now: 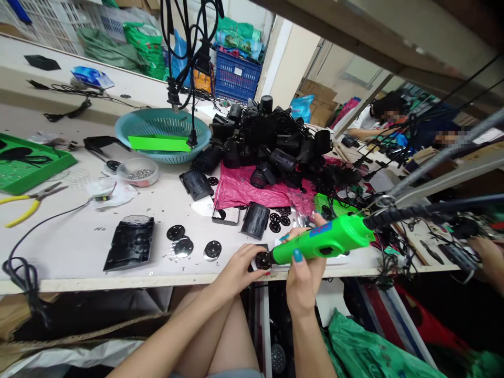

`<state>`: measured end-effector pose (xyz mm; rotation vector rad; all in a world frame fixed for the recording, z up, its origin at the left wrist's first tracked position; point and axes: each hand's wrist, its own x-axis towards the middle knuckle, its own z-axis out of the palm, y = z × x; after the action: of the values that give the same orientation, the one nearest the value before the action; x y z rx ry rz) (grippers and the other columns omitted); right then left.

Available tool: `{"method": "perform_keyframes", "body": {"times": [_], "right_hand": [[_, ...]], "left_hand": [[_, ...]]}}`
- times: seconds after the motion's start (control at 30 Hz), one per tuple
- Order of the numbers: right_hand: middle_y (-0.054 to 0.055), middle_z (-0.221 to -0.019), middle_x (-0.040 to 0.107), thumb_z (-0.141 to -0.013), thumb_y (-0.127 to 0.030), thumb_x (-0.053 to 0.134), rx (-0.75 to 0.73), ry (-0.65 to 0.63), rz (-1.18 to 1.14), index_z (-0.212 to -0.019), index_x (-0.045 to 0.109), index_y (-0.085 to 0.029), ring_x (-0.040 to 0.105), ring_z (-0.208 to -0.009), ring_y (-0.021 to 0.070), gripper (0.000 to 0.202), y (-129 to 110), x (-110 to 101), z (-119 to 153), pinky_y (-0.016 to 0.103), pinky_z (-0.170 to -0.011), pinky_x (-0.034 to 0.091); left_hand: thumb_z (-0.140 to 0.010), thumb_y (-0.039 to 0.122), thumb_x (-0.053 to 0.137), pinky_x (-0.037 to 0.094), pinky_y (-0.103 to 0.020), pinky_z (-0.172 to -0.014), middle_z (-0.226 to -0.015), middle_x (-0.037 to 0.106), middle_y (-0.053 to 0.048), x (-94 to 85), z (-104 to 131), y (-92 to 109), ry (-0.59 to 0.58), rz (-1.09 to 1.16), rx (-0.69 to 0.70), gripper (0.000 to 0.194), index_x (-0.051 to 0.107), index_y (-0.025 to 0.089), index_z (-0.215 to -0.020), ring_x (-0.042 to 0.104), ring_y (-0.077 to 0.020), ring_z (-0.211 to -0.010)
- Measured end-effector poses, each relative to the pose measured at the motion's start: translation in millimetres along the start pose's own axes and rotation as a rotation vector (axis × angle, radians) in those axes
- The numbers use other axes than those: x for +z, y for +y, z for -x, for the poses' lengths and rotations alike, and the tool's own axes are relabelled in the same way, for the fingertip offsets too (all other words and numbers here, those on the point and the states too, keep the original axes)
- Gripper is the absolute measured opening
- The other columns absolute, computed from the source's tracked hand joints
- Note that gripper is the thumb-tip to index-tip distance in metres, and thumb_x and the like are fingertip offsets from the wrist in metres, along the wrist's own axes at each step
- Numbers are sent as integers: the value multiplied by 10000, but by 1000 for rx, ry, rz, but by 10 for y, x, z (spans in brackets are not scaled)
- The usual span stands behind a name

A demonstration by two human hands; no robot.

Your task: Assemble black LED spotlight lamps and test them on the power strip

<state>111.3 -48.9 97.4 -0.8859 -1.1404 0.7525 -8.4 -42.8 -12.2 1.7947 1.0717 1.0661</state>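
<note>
My right hand (303,275) is wrapped round a bright green electric screwdriver (318,242), tilted, with its dark tip pointing left and down. That tip meets a small black disc with holes (263,260) at the table's front edge. My left hand (240,268) pinches this disc between thumb and fingers; what lies under it is mostly hidden. Just behind stands a black plastic housing (255,220). Left of my left hand lie more perforated discs (213,250) and an open black half shell (132,242).
A pile of black housings with cords (271,136) rests on pink plastic (252,189). Further left are a teal basket (126,128), a bowl of screws (139,173), yellow-handled pliers (29,206) and a green tray (59,163). Black cables (191,52) hang overhead. Other people sit at the right.
</note>
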Motion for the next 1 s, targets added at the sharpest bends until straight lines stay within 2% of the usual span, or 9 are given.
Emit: {"method": "perform_keyframes", "body": {"times": [0.1,0.2,0.3,0.37,0.5,0.57,0.67,0.83,1.0], "right_hand": [[36,-1054,645,-808,-254,691,115,-155,32,-1190,521,-252,653,-955,175,418,1,-168,42,351,-857,514],[9,-972,664,-748,-192,749,172,-237,106,-1162,546,-248,680,-913,180,465,-50,-261,-17,390,-871,547],[-31,-819,623,-709,-170,751,80,-282,244,-976,610,-218,660,-770,157,306,-42,-235,-113,362,-783,569],[-36,-793,575,-720,-172,718,-11,-272,211,-840,599,-212,639,-742,150,174,31,-170,-144,339,-725,567],[-40,-810,567,-796,-177,658,-109,-88,10,-844,562,-219,631,-673,124,116,244,-29,-92,307,-645,564],[-56,-716,594,-811,-202,667,-93,20,12,-866,545,-219,610,-562,111,135,321,14,-45,270,-561,533],[-56,-622,586,-764,-299,725,-19,188,116,-849,534,-206,576,-487,122,230,368,54,-2,263,-492,490],[-8,-713,580,-729,-369,762,-24,453,253,-838,572,-182,570,-573,138,288,332,183,29,310,-591,518],[111,-875,653,-762,-542,688,-9,701,420,-952,591,-174,633,-750,251,425,286,385,118,423,-700,549]], "left_hand": [[-806,311,759,486,-358,-919,-1132,667,-68,-7,-1,-6,-3,-1,24,406,604,224,-1171,606,-228,-1062],[-833,322,730,485,-365,-922,-1131,667,-70,-9,13,-9,-15,5,38,368,604,226,-1166,601,-227,-1066],[-845,324,716,484,-372,-938,-1151,662,-78,15,38,-30,-18,12,76,361,601,227,-1172,596,-229,-1088],[-839,331,720,488,-378,-944,-1166,656,-83,30,50,-39,-12,22,96,385,594,230,-1189,598,-232,-1100],[-846,302,713,488,-382,-967,-1182,649,-85,15,42,-10,3,31,47,395,589,225,-1213,602,-230,-1109],[-838,291,721,503,-375,-946,-1145,659,-76,3,33,9,0,26,21,386,600,222,-1199,611,-228,-1077],[-831,279,728,511,-374,-931,-1141,658,-71,23,40,15,23,16,16,417,591,223,-1221,611,-229,-1069],[-857,234,692,491,-395,-960,-1189,638,-71,110,88,5,99,23,9,476,541,253,-1307,583,-231,-1122],[-864,215,674,486,-415,-963,-1210,633,-91,147,107,-3,122,40,31,494,523,241,-1333,569,-240,-1134]]}}
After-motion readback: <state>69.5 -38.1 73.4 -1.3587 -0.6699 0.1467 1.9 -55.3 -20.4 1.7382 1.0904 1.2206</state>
